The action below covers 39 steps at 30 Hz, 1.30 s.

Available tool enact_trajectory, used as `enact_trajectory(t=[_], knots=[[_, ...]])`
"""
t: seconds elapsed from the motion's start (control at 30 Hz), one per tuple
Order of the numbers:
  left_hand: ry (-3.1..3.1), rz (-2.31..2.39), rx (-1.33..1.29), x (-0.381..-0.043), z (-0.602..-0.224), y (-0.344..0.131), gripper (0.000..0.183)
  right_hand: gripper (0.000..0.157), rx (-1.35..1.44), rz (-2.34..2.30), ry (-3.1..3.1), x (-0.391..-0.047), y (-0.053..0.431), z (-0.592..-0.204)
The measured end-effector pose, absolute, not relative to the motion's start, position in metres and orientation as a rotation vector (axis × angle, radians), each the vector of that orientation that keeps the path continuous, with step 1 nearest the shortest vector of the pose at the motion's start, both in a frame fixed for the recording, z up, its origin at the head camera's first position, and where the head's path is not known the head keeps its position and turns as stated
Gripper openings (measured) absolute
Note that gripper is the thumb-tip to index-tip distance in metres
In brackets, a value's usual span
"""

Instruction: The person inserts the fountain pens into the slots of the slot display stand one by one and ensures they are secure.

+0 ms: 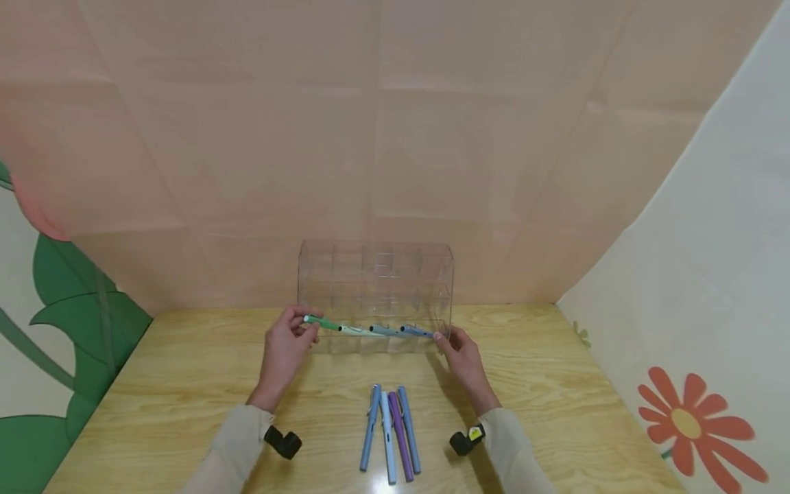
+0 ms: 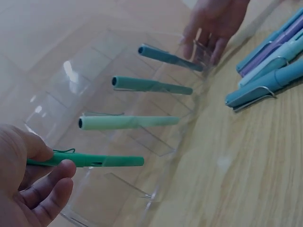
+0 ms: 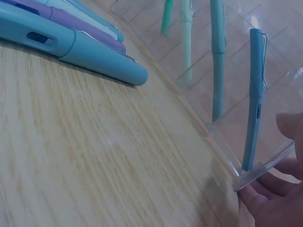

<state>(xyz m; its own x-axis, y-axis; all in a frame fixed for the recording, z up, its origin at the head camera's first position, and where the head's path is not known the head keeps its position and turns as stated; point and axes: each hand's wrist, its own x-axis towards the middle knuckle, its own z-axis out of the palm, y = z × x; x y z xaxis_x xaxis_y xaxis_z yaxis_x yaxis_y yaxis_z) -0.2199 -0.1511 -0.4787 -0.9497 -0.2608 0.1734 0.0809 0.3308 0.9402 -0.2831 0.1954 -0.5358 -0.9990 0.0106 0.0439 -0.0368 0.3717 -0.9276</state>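
Note:
My left hand (image 1: pixel 287 345) pinches a green pen (image 2: pixel 113 161) between thumb and fingers, over the left end of the front row of a clear plastic pen organizer (image 1: pixel 376 346). In the left wrist view its lower end reaches into a compartment. Three capped pens lean in that row to its right: a mint one (image 2: pixel 130 122), a teal one (image 2: pixel 151 85) and a blue one (image 3: pixel 254 94). At the organizer's right front corner, my right hand (image 1: pixel 464 360) grips the clear side wall, thumb on one side and fingers on the other.
Several pens lie side by side on the wooden table (image 1: pixel 524 412) in front of the organizer, among them a purple pen (image 1: pixel 400 436) and a light blue pen (image 1: pixel 388 439). Behind the organizer rises a pinkish backdrop (image 1: pixel 376 137).

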Motion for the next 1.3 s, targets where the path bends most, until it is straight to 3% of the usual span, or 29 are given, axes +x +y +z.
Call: enact_trajectory(t=[1.03,1.3], knots=[[-2.437,-1.596,0.147,-0.225,-0.498,-0.151,0.031,0.058,-0.029,1.740,-2.601,-0.286,0.198,-0.538],[-2.474,-1.566,0.158,-0.213,-0.498,-0.154,0.051,0.057,-0.056,1.762,-2.614,-0.284,0.196,-0.535]])
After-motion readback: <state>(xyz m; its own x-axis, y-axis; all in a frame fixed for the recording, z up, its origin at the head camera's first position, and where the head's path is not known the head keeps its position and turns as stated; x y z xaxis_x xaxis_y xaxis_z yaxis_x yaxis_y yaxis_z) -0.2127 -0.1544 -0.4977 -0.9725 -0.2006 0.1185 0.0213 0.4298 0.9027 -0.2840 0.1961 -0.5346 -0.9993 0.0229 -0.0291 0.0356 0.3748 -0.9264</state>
